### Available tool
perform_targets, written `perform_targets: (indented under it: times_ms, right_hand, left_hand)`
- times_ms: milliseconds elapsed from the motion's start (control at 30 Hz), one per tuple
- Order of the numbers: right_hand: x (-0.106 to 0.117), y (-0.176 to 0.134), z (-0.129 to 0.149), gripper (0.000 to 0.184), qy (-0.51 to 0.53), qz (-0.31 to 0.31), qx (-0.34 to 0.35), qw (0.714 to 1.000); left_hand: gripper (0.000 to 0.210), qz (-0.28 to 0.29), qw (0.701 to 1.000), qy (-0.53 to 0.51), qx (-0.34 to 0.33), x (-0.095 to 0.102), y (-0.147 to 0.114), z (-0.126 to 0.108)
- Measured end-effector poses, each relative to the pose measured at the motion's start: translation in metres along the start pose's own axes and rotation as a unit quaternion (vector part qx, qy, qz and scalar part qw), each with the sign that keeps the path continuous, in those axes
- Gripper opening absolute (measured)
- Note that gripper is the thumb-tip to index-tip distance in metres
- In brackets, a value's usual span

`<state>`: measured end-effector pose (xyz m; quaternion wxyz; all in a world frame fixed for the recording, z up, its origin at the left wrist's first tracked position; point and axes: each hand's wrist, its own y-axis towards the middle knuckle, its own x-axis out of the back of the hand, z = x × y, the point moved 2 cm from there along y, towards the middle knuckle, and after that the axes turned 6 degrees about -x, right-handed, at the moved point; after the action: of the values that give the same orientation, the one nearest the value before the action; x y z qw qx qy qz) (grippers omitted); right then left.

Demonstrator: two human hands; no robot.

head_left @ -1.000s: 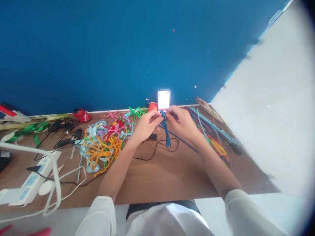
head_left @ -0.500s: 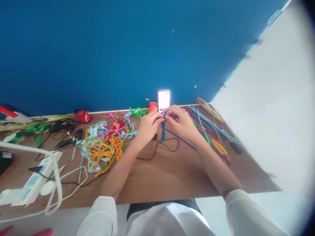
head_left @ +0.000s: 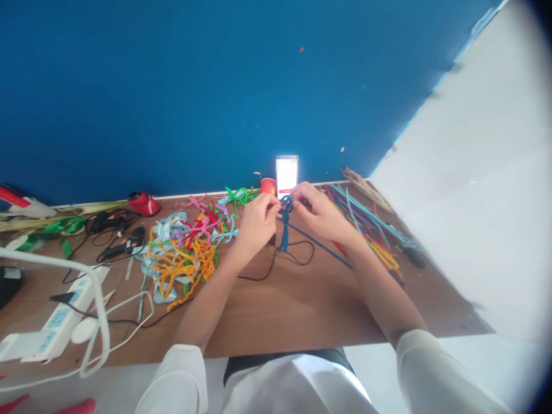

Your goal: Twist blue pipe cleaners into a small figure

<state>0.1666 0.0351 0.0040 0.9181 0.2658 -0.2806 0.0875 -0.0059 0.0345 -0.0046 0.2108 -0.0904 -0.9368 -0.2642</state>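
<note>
Between my two hands, above the table, hangs a figure of twisted dark blue pipe cleaners (head_left: 285, 221), with loops at its top and strands dangling below. My left hand (head_left: 260, 221) pinches its left side between thumb and fingers. From the right, my right hand (head_left: 317, 210) is closed with its fingertips at the upper loops. One long blue strand runs from the figure down to the right, under my right wrist. Behind the hands a lit phone (head_left: 287, 175) stands against the wall, beside a red cup (head_left: 268, 186).
Finished-looking colourful pipe-cleaner figures (head_left: 204, 224) and orange twisted ones (head_left: 185, 264) lie to the left. Loose pipe cleaners (head_left: 375, 230) are heaped at the right. A white power strip (head_left: 64, 313), cables and a white curved bar (head_left: 97, 293) occupy the left front.
My hands have drawn slightly apart, and more of the blue loops at the top now shows. The figure has shifted a little to the left.
</note>
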Motion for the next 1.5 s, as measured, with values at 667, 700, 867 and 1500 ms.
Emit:
perform_targets:
  times_ms: [667, 700, 867, 1500]
  right_hand:
    - [-0.001, -0.002, 0.001, 0.009, 0.049, -0.038, -0.087, 0.994]
    - [-0.001, -0.002, 0.000, 0.009, 0.058, -0.043, -0.095, 0.993]
    - [-0.002, -0.001, -0.007, 0.014, 0.083, -0.068, -0.133, 0.985]
    - [-0.003, 0.001, -0.007, 0.007, 0.096, -0.069, -0.116, 0.986]
  left_hand:
    - [0.015, 0.044, 0.963, -0.225, 0.143, -0.020, -0.004, 0.001]
    - [0.014, 0.051, 0.957, -0.246, 0.146, -0.019, -0.003, 0.002]
    - [0.013, 0.081, 0.949, -0.280, 0.121, -0.017, 0.000, 0.007]
    - [0.021, 0.056, 0.973, -0.208, 0.076, -0.022, -0.003, 0.013]
